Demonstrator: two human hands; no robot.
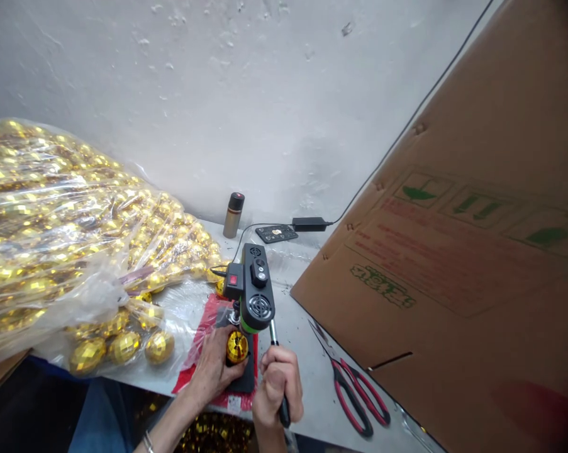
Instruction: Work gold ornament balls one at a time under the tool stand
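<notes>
My left hand is closed around a shiny gold faceted bauble. The bauble sits beneath the head of a small black bench machine that has round vents, a green band and a red switch. Whether the head touches the bauble, I cannot tell. My right hand is wrapped round the black grip of the machine's metal lever, to the right of the bauble. Under the machine's dark base lies a red plastic sheet.
A big clear bag of gold baubles fills the left, with loose baubles before it. Red-and-black scissors lie at right beside a large cardboard box. Behind stand a dark-capped bottle and a power adapter with its cable.
</notes>
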